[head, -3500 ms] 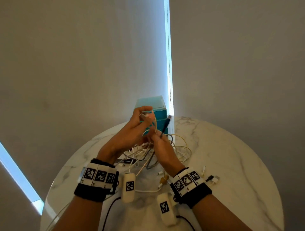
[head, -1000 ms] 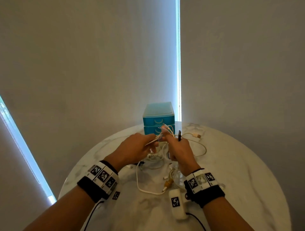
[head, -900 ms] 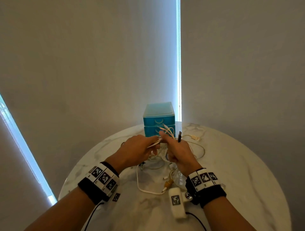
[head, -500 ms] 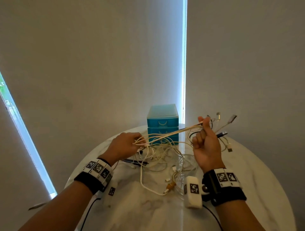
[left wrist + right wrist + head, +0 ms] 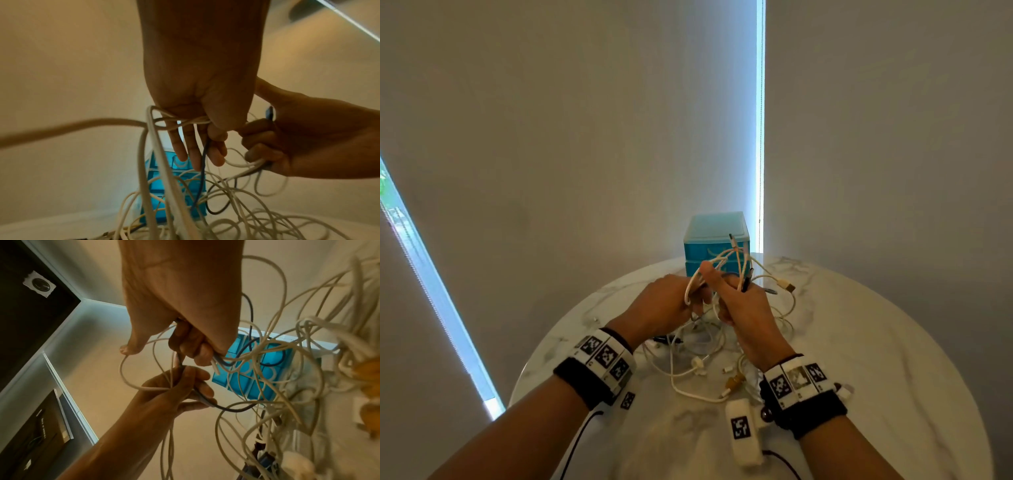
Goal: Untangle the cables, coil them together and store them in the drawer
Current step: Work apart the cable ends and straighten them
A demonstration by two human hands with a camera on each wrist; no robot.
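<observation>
A tangle of mostly white cables (image 5: 700,346) lies on the round marble table (image 5: 876,359), with one dark blue cable (image 5: 202,164) among them. My two hands meet above it, in front of the teal drawer unit (image 5: 715,236), whose drawers look closed. My right hand (image 5: 726,291) grips a bunch of strands in its fist, and cable ends (image 5: 736,253) stick up out of it. My left hand (image 5: 698,296) pinches white loops and the dark cable (image 5: 203,400) right beside it. In the left wrist view, white strands (image 5: 180,121) cross the base of my left fingers (image 5: 183,149).
A loose USB plug (image 5: 787,285) and a yellow connector (image 5: 734,380) lie among the cables on the table. White tagged pods (image 5: 743,433) hang from my wristbands on black leads. The grey wall stands close behind the drawer unit.
Half a second ago my right hand was out to the right, stretching strands away from the left. Now it is back against the left hand, and the strands are folded into loops.
</observation>
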